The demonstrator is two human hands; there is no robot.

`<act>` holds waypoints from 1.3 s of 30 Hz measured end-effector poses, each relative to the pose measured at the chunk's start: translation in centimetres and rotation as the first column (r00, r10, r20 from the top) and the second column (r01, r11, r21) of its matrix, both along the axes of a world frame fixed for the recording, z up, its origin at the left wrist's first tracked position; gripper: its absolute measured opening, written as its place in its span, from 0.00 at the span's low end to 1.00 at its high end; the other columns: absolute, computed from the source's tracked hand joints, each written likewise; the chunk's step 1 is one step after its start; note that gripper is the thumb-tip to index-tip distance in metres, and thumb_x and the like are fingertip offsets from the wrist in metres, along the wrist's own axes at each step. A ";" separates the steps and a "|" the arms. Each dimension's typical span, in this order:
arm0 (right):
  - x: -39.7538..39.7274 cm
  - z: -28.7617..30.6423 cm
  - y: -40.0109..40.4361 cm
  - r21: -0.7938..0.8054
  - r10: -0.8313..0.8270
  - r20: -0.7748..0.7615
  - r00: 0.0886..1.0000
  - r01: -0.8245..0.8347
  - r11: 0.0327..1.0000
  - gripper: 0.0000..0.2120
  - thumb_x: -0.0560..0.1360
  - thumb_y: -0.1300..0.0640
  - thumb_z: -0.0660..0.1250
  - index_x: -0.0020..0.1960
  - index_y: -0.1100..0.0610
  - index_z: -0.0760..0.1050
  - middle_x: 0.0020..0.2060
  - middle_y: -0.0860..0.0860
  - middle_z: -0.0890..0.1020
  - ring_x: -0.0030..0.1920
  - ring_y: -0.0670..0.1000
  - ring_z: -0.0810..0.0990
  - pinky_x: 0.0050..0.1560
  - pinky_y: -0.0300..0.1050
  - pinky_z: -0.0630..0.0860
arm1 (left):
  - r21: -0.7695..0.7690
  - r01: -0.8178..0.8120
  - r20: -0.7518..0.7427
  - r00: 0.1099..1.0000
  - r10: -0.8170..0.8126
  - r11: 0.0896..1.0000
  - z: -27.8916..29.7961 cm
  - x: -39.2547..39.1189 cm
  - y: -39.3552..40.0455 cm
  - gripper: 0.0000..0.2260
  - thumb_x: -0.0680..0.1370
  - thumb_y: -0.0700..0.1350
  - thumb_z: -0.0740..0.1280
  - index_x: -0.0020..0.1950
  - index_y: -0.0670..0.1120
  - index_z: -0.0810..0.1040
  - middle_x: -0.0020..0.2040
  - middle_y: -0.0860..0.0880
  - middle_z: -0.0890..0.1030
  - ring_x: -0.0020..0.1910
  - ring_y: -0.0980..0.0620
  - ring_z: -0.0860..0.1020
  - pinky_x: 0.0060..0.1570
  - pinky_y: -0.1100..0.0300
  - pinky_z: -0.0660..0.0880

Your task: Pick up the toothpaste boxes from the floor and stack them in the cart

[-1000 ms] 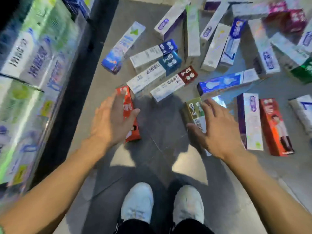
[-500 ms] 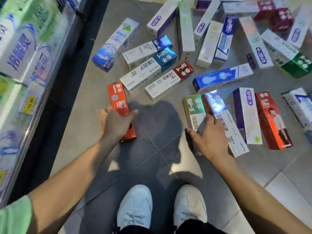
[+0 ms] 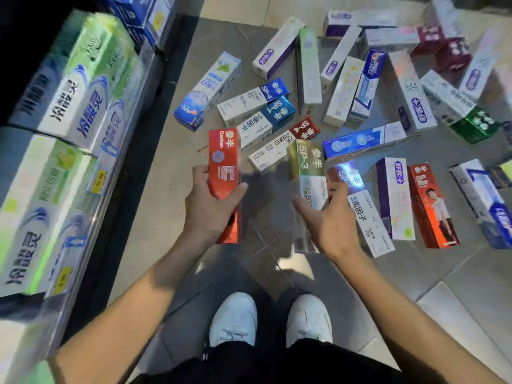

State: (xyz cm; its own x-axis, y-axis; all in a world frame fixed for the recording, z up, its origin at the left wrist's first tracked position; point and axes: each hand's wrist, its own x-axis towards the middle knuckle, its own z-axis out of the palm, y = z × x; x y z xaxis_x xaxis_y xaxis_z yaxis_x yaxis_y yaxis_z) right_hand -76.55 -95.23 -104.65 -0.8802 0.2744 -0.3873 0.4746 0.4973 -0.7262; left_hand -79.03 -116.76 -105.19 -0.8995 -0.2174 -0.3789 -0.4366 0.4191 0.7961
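Shelf boxes [image 3: 69, 128] blurred; far boxes [image 3: 443, 37] smeared, labels unreadable.

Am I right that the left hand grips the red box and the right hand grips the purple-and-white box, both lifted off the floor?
Not quite. In the head view the left hand grips the red box, but the right hand grips the green-gold SP-3 box; the purple-and-white box lies on the floor.

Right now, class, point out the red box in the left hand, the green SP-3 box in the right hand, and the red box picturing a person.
red box [image 3: 223, 164], head view, printed front.
green SP-3 box [image 3: 308, 164], head view, green upper end.
red box picturing a person [image 3: 432, 206], head view, middle of front.
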 end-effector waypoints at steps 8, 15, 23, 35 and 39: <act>-1.9 28.1 0.0 -0.306 -0.001 -0.154 0.988 -0.047 0.951 0.29 0.71 0.50 0.79 0.64 0.43 0.65 0.52 0.41 0.82 0.49 0.40 0.82 0.48 0.41 0.79 | 0.309 0.045 -0.129 0.992 -0.005 0.950 28.7 -0.3 2.4 0.29 0.70 0.57 0.75 0.66 0.67 0.64 0.51 0.68 0.80 0.48 0.64 0.81 0.45 0.55 0.80; 0.6 62.4 0.5 -0.458 -0.028 -0.213 0.977 -0.074 0.886 0.27 0.73 0.56 0.75 0.68 0.46 0.69 0.55 0.42 0.83 0.53 0.42 0.83 0.49 0.39 0.79 | 0.397 0.032 -0.161 0.986 0.035 0.917 61.6 0.8 5.1 0.25 0.70 0.62 0.75 0.64 0.67 0.70 0.48 0.58 0.84 0.41 0.51 0.83 0.41 0.43 0.78; 2.1 87.7 1.6 -0.379 -0.002 -0.440 0.898 -0.184 0.907 0.29 0.77 0.50 0.72 0.74 0.42 0.64 0.63 0.40 0.79 0.62 0.42 0.79 0.67 0.54 0.74 | 0.415 0.094 -0.457 0.882 0.118 0.905 87.1 1.9 6.9 0.23 0.76 0.50 0.74 0.68 0.61 0.71 0.48 0.55 0.84 0.45 0.56 0.83 0.44 0.57 0.81; 6.7 96.2 1.9 -0.344 -0.120 -0.600 0.791 -0.119 0.931 0.25 0.77 0.58 0.72 0.70 0.48 0.68 0.52 0.36 0.83 0.51 0.35 0.82 0.45 0.28 0.75 | 0.352 0.298 -0.570 0.820 -0.049 0.887 95.5 5.1 8.7 0.23 0.76 0.52 0.74 0.68 0.63 0.71 0.54 0.59 0.83 0.52 0.60 0.81 0.56 0.54 0.79; 9.9 96.7 0.9 -0.387 -0.293 -0.604 0.741 0.048 0.921 0.26 0.75 0.56 0.73 0.70 0.48 0.69 0.56 0.41 0.83 0.56 0.40 0.82 0.51 0.35 0.78 | 0.363 0.450 -0.582 0.793 -0.179 0.816 95.8 5.7 9.3 0.23 0.77 0.51 0.74 0.68 0.63 0.70 0.50 0.62 0.84 0.50 0.61 0.82 0.50 0.61 0.78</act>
